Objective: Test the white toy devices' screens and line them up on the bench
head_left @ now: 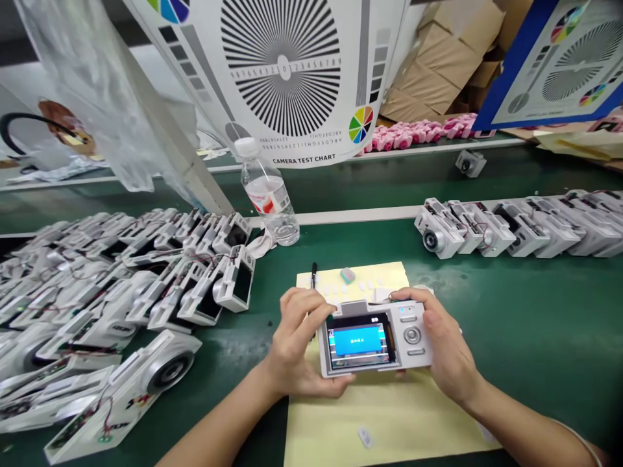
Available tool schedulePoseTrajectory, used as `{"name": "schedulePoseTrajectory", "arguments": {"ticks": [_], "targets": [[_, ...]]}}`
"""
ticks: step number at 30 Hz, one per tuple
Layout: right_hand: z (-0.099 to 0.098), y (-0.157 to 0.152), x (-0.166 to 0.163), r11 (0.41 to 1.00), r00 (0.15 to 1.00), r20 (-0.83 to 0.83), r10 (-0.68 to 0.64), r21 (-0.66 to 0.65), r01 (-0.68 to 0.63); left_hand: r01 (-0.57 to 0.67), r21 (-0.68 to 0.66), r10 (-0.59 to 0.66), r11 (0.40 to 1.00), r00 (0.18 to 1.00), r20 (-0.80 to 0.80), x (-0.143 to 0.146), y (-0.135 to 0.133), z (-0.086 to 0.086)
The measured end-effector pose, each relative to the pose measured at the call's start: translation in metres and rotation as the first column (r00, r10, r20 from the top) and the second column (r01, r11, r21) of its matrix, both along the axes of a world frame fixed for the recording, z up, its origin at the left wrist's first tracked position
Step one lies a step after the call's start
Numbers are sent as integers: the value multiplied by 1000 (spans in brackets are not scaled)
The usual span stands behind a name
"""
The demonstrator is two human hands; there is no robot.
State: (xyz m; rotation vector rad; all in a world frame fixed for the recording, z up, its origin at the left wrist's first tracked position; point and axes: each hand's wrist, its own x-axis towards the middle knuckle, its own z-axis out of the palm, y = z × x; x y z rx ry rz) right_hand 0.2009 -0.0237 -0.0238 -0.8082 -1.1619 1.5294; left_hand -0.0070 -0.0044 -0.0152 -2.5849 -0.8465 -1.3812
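I hold a small white digital camera point(374, 340) with both hands, its back toward me. Its screen point(359, 342) is lit blue with a dialog box. My left hand point(296, 344) wraps the camera's left end, fingers curled over the top. My right hand point(440, 344) grips the right end beside the round button pad. The camera hovers just above a yellow paper sheet point(389, 415) on the green table. A black pen point(314, 274), a small green eraser-like piece point(347, 275) and several tiny white parts lie on the sheet's far edge.
Many open white camera bodies point(121, 305) are heaped at left. A row of white cameras point(516, 227) lines the right. A plastic water bottle point(270, 194) stands ahead, below a camera test chart point(287, 71). Pink parts point(418, 133) and cardboard boxes point(442, 58) sit behind.
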Motion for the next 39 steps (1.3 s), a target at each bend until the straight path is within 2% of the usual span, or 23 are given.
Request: {"name": "schedulePoseTrajectory", "arguments": {"ticks": [5, 11, 15, 20, 25, 32, 35, 39], "targets": [[0, -1, 0, 999, 1000, -15, 4, -36, -4, -2, 12, 2, 1000, 1000, -6, 0, -1, 0], [-1, -1, 3, 1000, 999, -22, 30, 3, -30, -30, 34, 30, 999, 999, -12, 0, 0, 0], [0, 5, 8, 991, 994, 67, 82, 98, -88, -45, 56, 46, 997, 999, -16, -1, 2, 0], [4, 15, 11, 944, 966, 242, 93, 287, -163, -80, 86, 82, 993, 996, -25, -3, 4, 2], [3, 17, 10, 933, 937, 348, -10, 341, -117, -90, 94, 93, 992, 995, -29, -4, 7, 0], [0, 20, 12, 902, 937, 348, -22, 411, -132, -113, 99, 118, 989, 992, -45, -5, 7, -2], [-3, 22, 13, 916, 952, 304, 10, 379, -131, -123, 96, 130, 988, 989, -66, -6, 7, -2], [-7, 23, 12, 973, 972, 216, 98, 185, -139, -117, 88, 125, 989, 988, -87, -5, 7, -4]]}}
